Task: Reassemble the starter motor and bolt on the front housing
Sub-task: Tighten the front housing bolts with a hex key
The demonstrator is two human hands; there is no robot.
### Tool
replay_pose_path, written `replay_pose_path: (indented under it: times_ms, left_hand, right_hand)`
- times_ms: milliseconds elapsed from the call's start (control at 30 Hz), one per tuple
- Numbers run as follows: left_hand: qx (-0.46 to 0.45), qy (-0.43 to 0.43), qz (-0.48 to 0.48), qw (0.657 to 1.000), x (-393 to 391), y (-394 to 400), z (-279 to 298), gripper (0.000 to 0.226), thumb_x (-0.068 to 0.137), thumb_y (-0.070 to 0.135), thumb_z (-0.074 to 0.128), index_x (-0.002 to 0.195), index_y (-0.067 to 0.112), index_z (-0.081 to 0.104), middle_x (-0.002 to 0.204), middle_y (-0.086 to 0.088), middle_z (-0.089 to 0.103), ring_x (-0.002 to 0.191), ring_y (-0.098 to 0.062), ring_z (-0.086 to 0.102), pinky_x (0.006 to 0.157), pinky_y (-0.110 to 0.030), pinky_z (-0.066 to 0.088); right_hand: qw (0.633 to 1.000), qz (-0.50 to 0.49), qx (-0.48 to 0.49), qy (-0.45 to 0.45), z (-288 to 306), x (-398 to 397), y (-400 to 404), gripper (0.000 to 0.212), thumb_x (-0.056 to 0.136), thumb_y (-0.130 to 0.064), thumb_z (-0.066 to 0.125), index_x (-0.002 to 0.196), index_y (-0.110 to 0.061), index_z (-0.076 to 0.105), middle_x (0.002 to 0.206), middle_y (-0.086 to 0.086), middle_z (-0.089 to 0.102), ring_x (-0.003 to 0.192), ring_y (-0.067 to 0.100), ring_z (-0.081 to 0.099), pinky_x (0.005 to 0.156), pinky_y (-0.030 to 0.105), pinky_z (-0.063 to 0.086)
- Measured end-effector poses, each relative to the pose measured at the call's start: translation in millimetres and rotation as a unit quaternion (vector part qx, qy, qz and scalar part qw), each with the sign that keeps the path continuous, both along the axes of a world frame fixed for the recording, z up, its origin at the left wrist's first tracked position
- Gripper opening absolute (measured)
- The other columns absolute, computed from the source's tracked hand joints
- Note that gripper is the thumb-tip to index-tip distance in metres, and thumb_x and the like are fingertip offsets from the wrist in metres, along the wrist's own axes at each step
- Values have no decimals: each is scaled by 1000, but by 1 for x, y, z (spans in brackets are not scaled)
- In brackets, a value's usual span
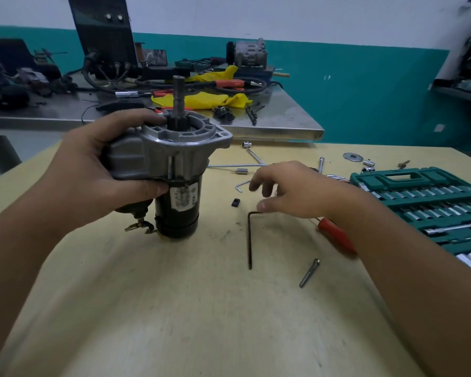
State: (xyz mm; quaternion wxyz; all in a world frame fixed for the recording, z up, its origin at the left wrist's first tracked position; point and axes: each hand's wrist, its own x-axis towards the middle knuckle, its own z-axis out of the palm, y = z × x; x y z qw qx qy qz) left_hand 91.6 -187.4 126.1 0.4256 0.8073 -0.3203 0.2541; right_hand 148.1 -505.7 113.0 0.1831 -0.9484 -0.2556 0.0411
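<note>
The starter motor (178,205) stands upright on the yellow table (174,308), black body down. Its silver front housing (180,140) sits on top with the pinion shaft (179,93) sticking up. A long bolt (169,167) runs down the housing's side. My left hand (101,164) grips the housing and solenoid side, thumb low, fingers over the rim. My right hand (286,190) hovers to the right with loosely bent fingers, holding nothing, just above the short end of a black hex key (250,240) lying on the table.
A green socket set case (430,208) lies open at the right. A red-handled screwdriver (336,236), a metal punch (309,272), a small black piece (236,202), loose sockets and a silver hex key (241,185) lie around. Behind stands a cluttered steel bench (283,126).
</note>
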Motion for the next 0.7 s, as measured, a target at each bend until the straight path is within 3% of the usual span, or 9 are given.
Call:
replay_pose_path:
  times_ms: [67, 133, 200, 267, 367, 433, 500, 600, 700]
  left_hand:
    - [0, -2, -3, 1000, 1, 0, 0, 81, 58, 30, 86, 129, 54, 57, 122, 31, 65, 110, 6, 66, 82, -7, 54]
    - [-3, 3, -13, 1000, 3, 0, -1, 80, 58, 30, 86, 129, 53, 57, 124, 29, 65, 112, 3, 66, 83, -8, 55]
    - [-4, 10, -23, 1000, 4, 2, -1, 80, 58, 30, 88, 130, 52, 58, 127, 24, 65, 113, -1, 67, 84, -12, 57]
    - [-15, 22, -26, 999, 5, 6, 0, 83, 58, 24, 96, 129, 49, 59, 126, 17, 66, 111, -5, 69, 83, -16, 59]
    - [-32, 47, -32, 998, 3, 9, 1, 81, 55, 17, 92, 127, 40, 61, 124, 17, 67, 107, -6, 71, 79, -16, 60]
    - [-46, 73, -38, 996, 0, 10, 1, 79, 53, 14, 88, 125, 34, 62, 121, 21, 69, 105, -6, 72, 76, -18, 61]
    - [-56, 92, -46, 993, -3, 11, 1, 78, 52, 14, 87, 123, 33, 62, 118, 24, 69, 102, -7, 73, 71, -20, 62]
    - [-58, 99, -64, 991, -7, 8, 4, 75, 53, 15, 88, 120, 37, 64, 121, 21, 69, 104, -7, 73, 72, -20, 62]
    - [-36, 80, -66, 994, -8, 2, 7, 75, 55, 13, 89, 123, 31, 64, 125, 15, 68, 109, -7, 71, 80, -17, 59]
  right_hand:
    - [996, 52, -65, 31, 11, -17, -7, 31, 77, -43, 85, 102, -41, 68, 94, -19, 61, 84, -3, 60, 60, 12, 45]
    - [979, 74, -152, 117, 15, -38, -15, 36, 67, -46, 89, 96, -41, 69, 95, -22, 60, 87, -2, 63, 57, 12, 49]
    - [962, 81, -217, 147, 9, -55, -26, 33, 70, -43, 88, 96, -40, 69, 97, -21, 59, 92, 4, 62, 69, 25, 57]
    - [964, 88, -209, 137, 1, -67, -35, 20, 81, -38, 82, 97, -36, 70, 101, -21, 55, 95, -2, 56, 79, 27, 54]
    - [976, 67, -155, 136, 0, -79, -40, 6, 94, -37, 69, 97, -38, 63, 101, -21, 56, 94, 0, 56, 85, 32, 52]
    - [989, 54, -102, 95, 13, -80, -32, 12, 100, -33, 62, 94, -42, 57, 95, -20, 62, 89, 1, 60, 78, 27, 53]
    - [998, 48, 26, 17, 36, -78, -18, 20, 99, -25, 64, 91, -43, 59, 85, -16, 67, 77, 5, 64, 66, 24, 54]
    - [957, 71, 261, -104, 79, -72, 11, 9, 90, -19, 76, 89, -28, 73, 71, -1, 71, 58, 14, 63, 56, 33, 54]
    - [926, 94, 348, -110, 107, -63, 39, 5, 88, -9, 77, 88, -14, 76, 62, 7, 67, 50, 23, 57, 48, 33, 49]
